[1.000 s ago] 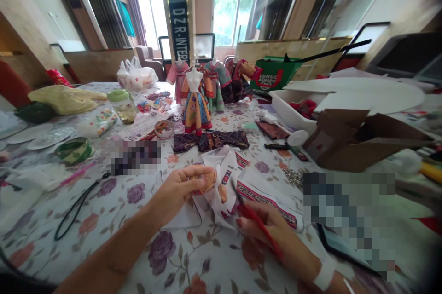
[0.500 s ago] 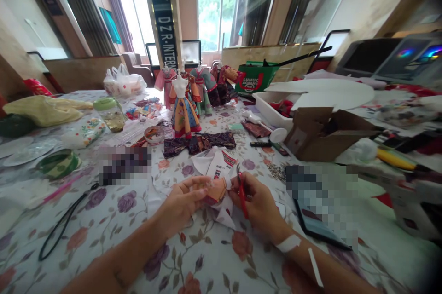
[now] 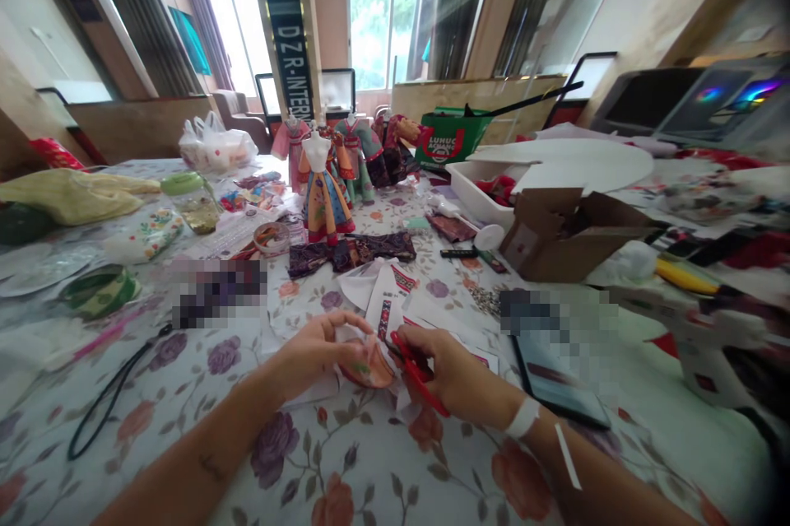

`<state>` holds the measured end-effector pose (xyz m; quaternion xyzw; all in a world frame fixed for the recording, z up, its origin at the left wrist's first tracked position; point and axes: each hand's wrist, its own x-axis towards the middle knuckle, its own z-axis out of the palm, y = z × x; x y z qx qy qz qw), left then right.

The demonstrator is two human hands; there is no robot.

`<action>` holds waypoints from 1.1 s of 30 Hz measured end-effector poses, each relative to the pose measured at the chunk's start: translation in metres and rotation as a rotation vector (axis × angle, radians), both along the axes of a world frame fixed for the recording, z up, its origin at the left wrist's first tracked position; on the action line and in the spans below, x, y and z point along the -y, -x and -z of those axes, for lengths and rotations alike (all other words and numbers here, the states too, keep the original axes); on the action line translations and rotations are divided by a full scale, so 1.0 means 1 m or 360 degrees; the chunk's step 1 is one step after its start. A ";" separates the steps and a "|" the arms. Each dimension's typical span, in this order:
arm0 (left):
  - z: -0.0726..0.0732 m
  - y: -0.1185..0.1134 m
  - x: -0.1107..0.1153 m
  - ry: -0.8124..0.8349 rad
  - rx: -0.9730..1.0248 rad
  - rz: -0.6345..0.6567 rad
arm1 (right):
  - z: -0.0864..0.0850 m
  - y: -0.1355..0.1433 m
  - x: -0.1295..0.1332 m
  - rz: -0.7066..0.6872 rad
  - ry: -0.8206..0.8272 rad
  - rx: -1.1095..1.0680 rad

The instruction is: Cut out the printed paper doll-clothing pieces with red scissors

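The left hand (image 3: 314,357) pinches curved orange printed cloth (image 3: 370,374) — likely light and limp, best held by its edge — as the right hand (image 3: 462,378) grips red-handled scissors (image 3: 425,394) beside it.

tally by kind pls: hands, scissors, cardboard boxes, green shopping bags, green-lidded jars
Hands: 2 (left hand, right hand)
Scissors: 1 (red-handled scissors, in the right hand)
Cardboard boxes: 1 (open brown box)
Green shopping bags: 1 (green bag)
Green-lidded jars: 1 (clear jar)
Total: 6
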<state>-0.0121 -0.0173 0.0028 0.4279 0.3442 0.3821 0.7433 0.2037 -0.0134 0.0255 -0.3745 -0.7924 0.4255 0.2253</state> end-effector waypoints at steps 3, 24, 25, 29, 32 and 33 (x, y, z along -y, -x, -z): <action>0.000 -0.004 0.004 -0.0022 0.0052 0.0124 | 0.006 0.003 -0.001 0.0133 0.0006 -0.0079; -0.024 0.014 -0.008 0.0051 0.0092 -0.0400 | 0.004 -0.002 -0.001 0.0351 0.0060 -0.0427; -0.023 0.015 -0.008 0.0026 0.0064 -0.0395 | 0.004 -0.002 0.000 0.0350 0.0046 -0.0402; -0.024 0.031 -0.011 -0.0094 -0.0562 -0.0116 | 0.004 -0.004 0.002 0.0343 0.0035 -0.0377; -0.027 0.050 -0.013 -0.0209 -0.1274 0.0346 | 0.007 -0.003 0.001 0.0358 0.0027 -0.0379; -0.028 0.054 -0.013 -0.0262 -0.1429 0.0427 | 0.009 -0.003 0.000 0.0339 0.0023 -0.0355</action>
